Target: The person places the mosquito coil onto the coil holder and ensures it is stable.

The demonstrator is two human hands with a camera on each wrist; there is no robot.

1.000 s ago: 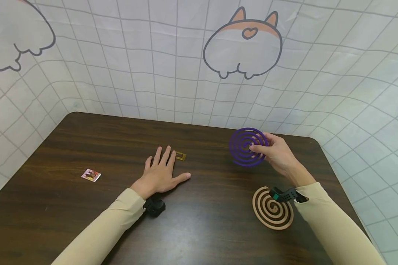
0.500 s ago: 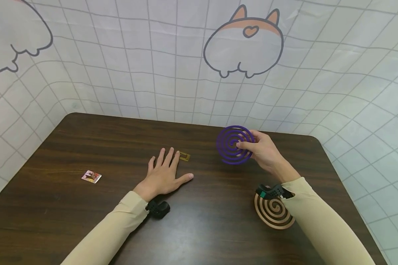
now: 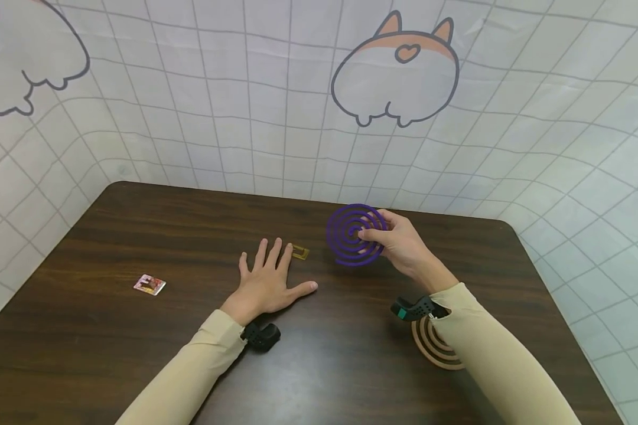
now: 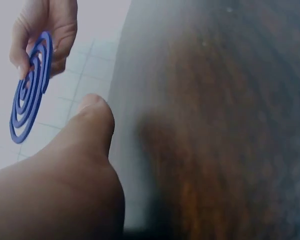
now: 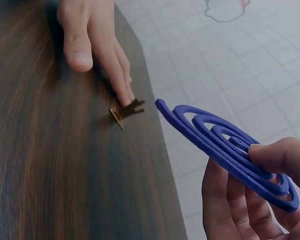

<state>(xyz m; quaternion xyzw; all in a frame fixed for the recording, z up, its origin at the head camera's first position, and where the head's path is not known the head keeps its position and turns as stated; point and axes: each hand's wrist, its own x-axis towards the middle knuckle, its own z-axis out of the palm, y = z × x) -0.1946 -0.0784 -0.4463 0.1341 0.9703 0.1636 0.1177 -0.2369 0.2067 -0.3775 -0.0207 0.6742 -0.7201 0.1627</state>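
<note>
In the head view my left hand (image 3: 266,286) lies on the dark wooden table with its fingers spread. Its index fingertip overlaps the edge of a small gold metal coil stand (image 5: 125,109), whose raised prong shows in the right wrist view. Up to the right, my right hand (image 3: 401,242) pinches a purple mosquito coil (image 5: 210,150), thumb near its centre and fingers behind. The coil is held tilted above the table, just right of the stand. A brown mosquito coil (image 3: 440,357) lies on the table, partly hidden under my right forearm and wrist strap.
A small picture card (image 3: 149,284) lies on the left of the table (image 3: 191,218). White grid-patterned cloth (image 3: 292,147) with cartoon dog drawings hangs behind the table and along both sides.
My right hand has moved left with the purple coil, closer to the stand and my left hand. The forearm now covers more of the brown coil. My left hand stays spread beside the stand.
</note>
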